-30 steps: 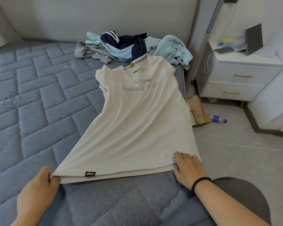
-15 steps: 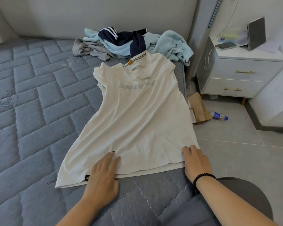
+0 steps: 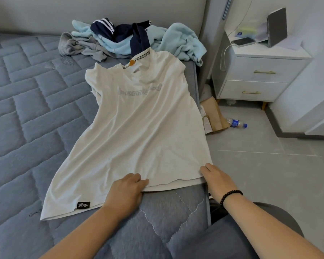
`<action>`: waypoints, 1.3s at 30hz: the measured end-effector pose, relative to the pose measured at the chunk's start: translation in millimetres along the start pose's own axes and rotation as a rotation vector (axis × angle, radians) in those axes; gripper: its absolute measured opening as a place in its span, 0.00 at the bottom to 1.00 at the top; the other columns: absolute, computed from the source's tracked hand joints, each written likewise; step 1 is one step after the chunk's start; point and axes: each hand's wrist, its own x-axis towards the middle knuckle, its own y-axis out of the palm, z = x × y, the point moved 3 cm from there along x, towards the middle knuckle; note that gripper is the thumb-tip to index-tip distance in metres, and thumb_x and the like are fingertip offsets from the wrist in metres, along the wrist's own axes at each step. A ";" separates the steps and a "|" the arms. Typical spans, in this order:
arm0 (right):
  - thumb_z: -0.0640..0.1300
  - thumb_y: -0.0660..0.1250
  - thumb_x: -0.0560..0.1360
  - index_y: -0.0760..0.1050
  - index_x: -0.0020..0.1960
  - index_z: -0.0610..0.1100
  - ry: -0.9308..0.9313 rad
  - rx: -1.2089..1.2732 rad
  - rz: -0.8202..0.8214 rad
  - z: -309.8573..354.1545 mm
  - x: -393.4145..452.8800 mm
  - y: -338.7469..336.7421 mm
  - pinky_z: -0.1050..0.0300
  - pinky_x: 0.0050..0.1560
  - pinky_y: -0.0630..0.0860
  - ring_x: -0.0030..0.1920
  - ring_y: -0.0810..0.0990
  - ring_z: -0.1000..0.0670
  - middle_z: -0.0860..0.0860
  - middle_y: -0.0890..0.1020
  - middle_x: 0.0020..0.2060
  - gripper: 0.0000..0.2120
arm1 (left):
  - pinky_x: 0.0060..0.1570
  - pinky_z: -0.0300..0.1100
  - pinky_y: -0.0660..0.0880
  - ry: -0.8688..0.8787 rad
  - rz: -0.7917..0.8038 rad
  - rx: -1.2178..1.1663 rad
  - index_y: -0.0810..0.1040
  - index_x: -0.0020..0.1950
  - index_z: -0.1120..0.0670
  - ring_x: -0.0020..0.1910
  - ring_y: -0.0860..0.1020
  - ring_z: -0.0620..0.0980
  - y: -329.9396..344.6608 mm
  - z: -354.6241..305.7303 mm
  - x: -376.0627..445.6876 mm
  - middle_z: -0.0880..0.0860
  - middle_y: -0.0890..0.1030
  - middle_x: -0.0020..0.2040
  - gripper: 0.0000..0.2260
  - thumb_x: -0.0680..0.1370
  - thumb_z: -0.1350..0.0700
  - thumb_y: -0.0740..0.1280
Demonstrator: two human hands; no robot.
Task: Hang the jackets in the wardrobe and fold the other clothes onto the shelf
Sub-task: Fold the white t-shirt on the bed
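A white T-shirt [image 3: 138, 131] lies spread flat on the grey quilted mattress [image 3: 26, 113], collar away from me. My left hand [image 3: 126, 192] is at the middle of the near hem, fingers curled over its edge. My right hand [image 3: 218, 181], with a dark bead bracelet at the wrist, holds the hem's right corner at the mattress edge. Beyond the collar is a heap of clothes: a light blue fleece garment [image 3: 180, 41], a navy piece with white stripes [image 3: 120, 30] and a grey garment [image 3: 77, 47].
A white two-drawer nightstand [image 3: 260, 75] stands to the right of the bed, with a phone [image 3: 243, 42] and a tablet [image 3: 277, 27] on top. A brown paper bag [image 3: 214, 116] and a plastic bottle [image 3: 236, 122] lie on the tiled floor.
My left hand left the hem's left corner, slid right across the shirt and now curls on the middle of the hem. My right hand stayed at the right corner.
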 end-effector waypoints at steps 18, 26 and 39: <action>0.36 0.60 0.72 0.70 0.44 0.48 0.003 -0.131 0.261 3.1 -53.9 -4.5 0.56 0.47 0.70 0.53 0.77 0.45 0.47 0.76 0.51 0.07 | 0.40 0.43 0.64 0.191 0.371 0.186 0.79 0.49 0.52 0.51 0.76 0.54 4.6 -30.2 -22.6 0.51 0.77 0.49 0.11 0.78 0.52 0.57; 0.29 0.57 0.70 0.76 0.55 0.47 -0.019 -0.081 0.169 -6.5 -66.8 0.2 0.58 0.53 0.65 0.58 0.73 0.48 0.51 0.77 0.56 0.21 | 0.59 0.38 0.68 0.126 0.190 -0.276 0.75 0.68 0.45 0.61 0.71 0.43 2.6 -15.6 -20.9 0.44 0.72 0.62 0.17 0.82 0.44 0.56; 0.30 0.60 0.70 0.74 0.60 0.46 -0.130 0.174 0.006 59.1 11.0 -22.9 0.63 0.59 0.66 0.61 0.69 0.51 0.53 0.71 0.61 0.22 | 0.67 0.58 0.60 -0.946 -0.274 -0.283 0.70 0.69 0.57 0.69 0.62 0.65 -0.6 135.1 -1.2 0.62 0.66 0.70 0.19 0.80 0.51 0.62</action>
